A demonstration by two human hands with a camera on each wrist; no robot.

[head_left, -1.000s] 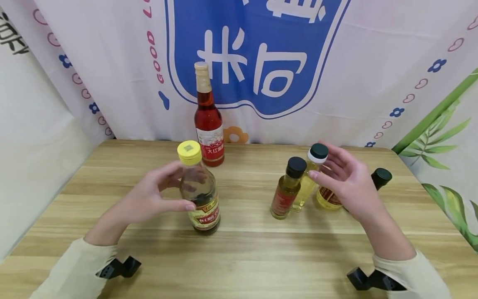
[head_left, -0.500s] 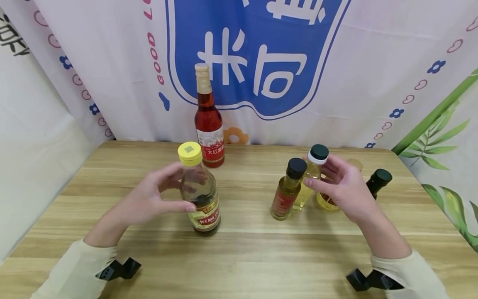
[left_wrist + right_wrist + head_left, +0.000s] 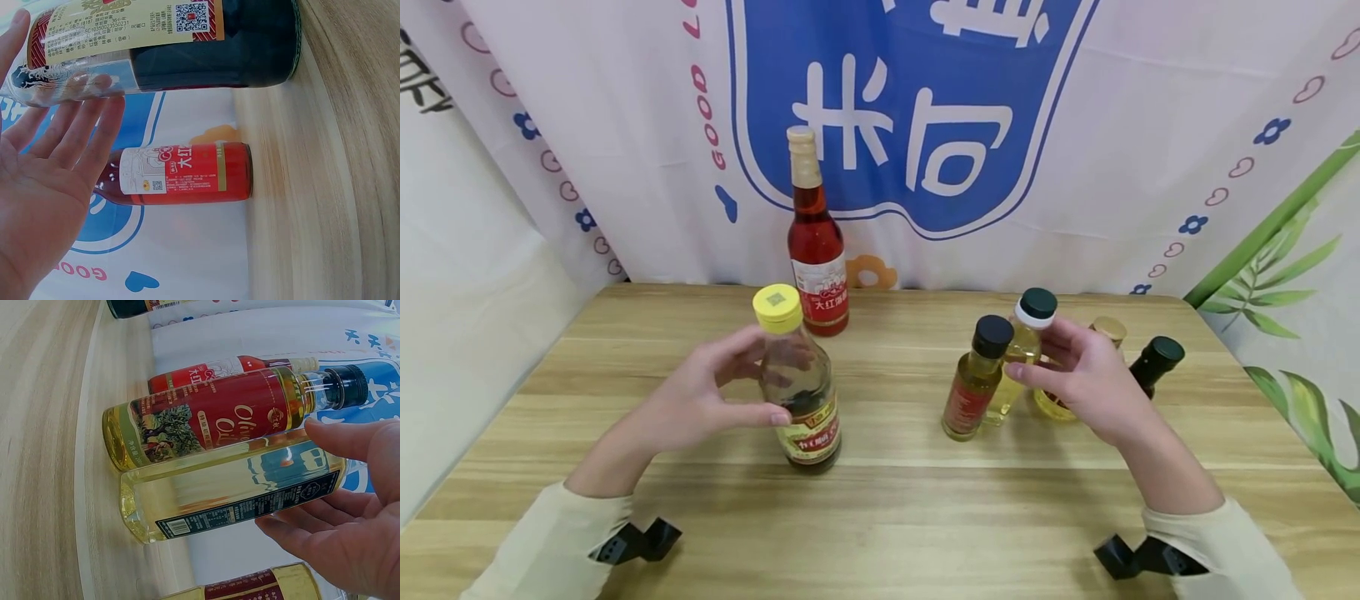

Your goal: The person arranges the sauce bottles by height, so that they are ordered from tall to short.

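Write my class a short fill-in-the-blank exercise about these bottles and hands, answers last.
1. The left hand holds the bottle of dark liquid, which has a ____ cap.
2. The right hand holds the bottle of pale-yellow liquid; a ____ band sits under its dark green lid.
3. The black-capped bottle beside it reads Olive ____.

Missing words: yellow; white; Oil.

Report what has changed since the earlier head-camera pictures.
The right hand has come down and slightly left around the green-and-white-capped bottle, uncovering a tan cap behind it. The left hand stays on the yellow-capped bottle; no bottle has visibly moved.
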